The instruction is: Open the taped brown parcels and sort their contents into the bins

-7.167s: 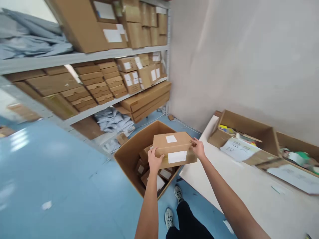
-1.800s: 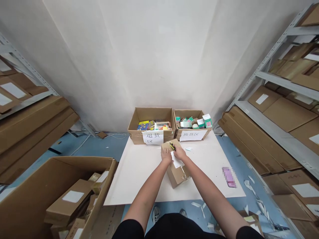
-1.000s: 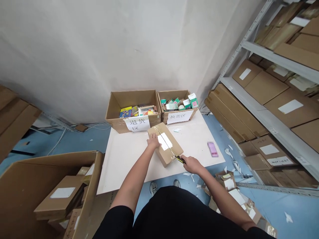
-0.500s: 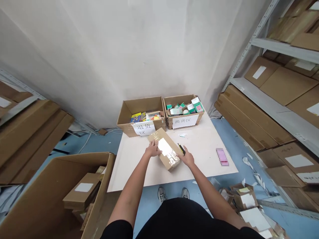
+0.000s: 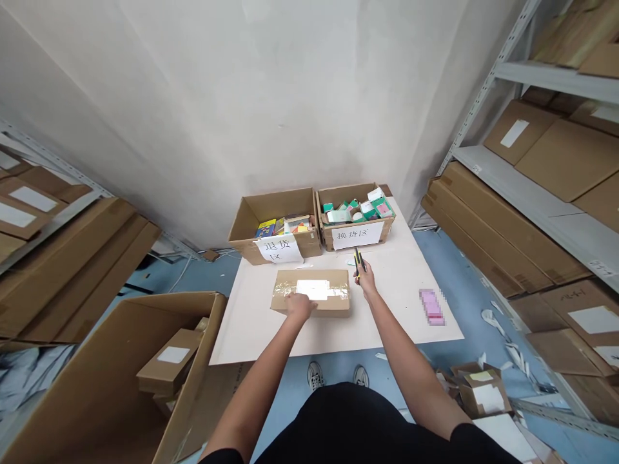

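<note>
My right fingers (image 5: 366, 276) clamp a slim black-and-yellow cutter (image 5: 358, 261); beneath my spread left fingers (image 5: 296, 301), the oblong brown cardboard box (image 5: 315, 290) lies closed.

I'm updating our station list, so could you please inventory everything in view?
Taped carton: one, brown, mid-table
Utility knife: one, black-yellow, in the right hand
Pixelated object: one, pink, table's right side
Table: one, white, centre
Signed boxes: two, brown, table's far end
Small goods: several, mixed colours, inside the signed boxes
Large carton: one, brown, lower left, holding smaller cartons
Shelf racks: two, grey, left and right
Stored cartons: many, brown, on racks
Floor boxes: several, brown, lower right
Wall: one, whitish, behind table
Floor: one, blue, below
Shoes: two, greyish, bottom centre
Left hand: one, bare, on taped carton
Right hand: one, bare, holding knife
</note>
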{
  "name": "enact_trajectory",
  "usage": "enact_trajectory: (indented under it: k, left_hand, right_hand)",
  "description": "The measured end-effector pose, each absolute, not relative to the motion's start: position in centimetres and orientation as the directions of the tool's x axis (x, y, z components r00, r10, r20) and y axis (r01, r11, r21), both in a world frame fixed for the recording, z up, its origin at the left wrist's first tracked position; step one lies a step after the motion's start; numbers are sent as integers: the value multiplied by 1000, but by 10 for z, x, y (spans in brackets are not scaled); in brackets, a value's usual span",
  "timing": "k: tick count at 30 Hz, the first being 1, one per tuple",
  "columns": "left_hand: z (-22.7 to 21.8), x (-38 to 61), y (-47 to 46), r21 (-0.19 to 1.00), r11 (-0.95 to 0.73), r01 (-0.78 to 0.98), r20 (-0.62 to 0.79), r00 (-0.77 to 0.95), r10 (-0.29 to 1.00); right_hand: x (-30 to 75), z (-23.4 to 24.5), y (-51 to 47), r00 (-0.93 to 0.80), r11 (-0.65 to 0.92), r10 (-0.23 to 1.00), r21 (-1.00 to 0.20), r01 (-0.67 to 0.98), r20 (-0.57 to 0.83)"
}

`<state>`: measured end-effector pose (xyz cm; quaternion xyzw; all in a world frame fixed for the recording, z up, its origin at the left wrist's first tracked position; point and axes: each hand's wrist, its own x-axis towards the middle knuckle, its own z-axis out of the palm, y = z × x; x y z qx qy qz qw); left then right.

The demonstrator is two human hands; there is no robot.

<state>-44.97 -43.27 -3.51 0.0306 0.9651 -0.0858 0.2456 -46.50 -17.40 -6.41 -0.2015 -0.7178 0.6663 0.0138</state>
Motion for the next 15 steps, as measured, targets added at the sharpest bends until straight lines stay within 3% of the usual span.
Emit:
enact_trajectory:
  k: [3,6,8,11,15]
  left_hand:
    - [-32,-460,-424,13,968,250,-325,-914,241]
    - [-47,-461,-407,112,945,308,-242,-914,327]
    - [-62,-458,-399,128,949,289,-231,-922,312]
    - [-76,-457,-396,131,950,283,-202,-931,305]
    - [-82,-459,-400,146,945,293,-149,-938,314]
  right_hand:
    - [-434,-64,-165,-930,-295,236,-933,208,-282]
    - [-413,-63,-160,-916,-355,134,-881,312,-378]
    - [-407,-63,-157,-870,-275,155,-866,417,-468]
    - [-406,-60,-153,-823,3,227,-845,535,-521]
    - [-413,-49,-157,-843,389,160,-752,532,-514]
